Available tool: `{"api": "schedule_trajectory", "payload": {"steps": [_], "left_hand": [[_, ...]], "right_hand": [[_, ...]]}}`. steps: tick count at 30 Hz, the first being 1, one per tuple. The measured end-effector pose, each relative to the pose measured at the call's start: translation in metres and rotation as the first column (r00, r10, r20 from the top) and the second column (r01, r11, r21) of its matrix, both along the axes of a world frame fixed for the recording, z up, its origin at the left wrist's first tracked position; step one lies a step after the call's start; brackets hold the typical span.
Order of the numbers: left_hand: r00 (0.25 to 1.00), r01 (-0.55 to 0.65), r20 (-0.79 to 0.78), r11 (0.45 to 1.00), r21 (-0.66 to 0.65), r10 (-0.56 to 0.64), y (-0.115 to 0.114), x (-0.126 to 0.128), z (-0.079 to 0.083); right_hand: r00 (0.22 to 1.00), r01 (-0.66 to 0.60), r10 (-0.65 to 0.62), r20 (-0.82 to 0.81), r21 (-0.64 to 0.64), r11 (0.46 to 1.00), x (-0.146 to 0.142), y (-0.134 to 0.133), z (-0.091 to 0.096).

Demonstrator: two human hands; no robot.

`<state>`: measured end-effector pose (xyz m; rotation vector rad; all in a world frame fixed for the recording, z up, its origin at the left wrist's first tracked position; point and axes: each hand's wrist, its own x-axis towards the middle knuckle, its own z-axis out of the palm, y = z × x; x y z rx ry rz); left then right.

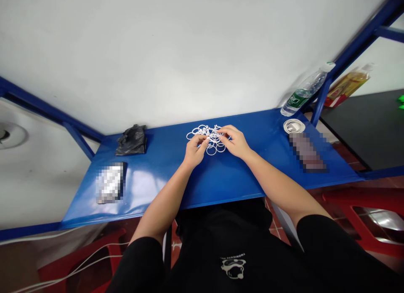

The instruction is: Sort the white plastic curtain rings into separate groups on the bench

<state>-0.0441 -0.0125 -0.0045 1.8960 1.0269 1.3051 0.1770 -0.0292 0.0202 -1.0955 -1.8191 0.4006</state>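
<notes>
A loose cluster of thin white rings [211, 149], joined or tangled together, lies on the blue tabletop [217, 179] near the wall. At its left side, my left hand [195, 150] has thumb and fingertips closed on part of the white rings. From the right, my right hand [234, 140] reaches in with its thumb and fingers pinched on the rings too. Small white knots or beads show among the loops at the top of the bunch. My fingers hide some of the middle, so the exact piece in each pinch is unclear.
A crumpled black plastic bag [131, 140] and a blurred-out silvery item [111, 182] lie at left. Right of my hands are a water bottle [304, 91], a white coil [294, 126] and a blurred-out dark item [307, 153]. Blue frame bars [322, 101] flank the table.
</notes>
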Motion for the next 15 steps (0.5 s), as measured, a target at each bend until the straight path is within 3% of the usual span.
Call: {"api": "schedule_trajectory", "payload": {"steps": [3, 7, 15], "left_hand": [[0.998, 0.043, -0.057, 0.996, 0.076, -0.039, -0.003, 0.001, 0.004], [0.995, 0.083, -0.064, 0.991, 0.109, -0.076, -0.005, 0.002, 0.007], [0.997, 0.073, -0.009, 0.997, 0.005, -0.073, -0.005, 0.001, 0.004]], "right_hand": [[0.995, -0.089, 0.092, 0.045, -0.054, 0.995, -0.007, -0.005, -0.001], [0.994, -0.078, 0.086, 0.067, -0.113, 0.991, -0.012, -0.008, -0.004], [0.994, -0.109, 0.111, 0.003, -0.141, 0.984, -0.011, -0.008, -0.002]]}}
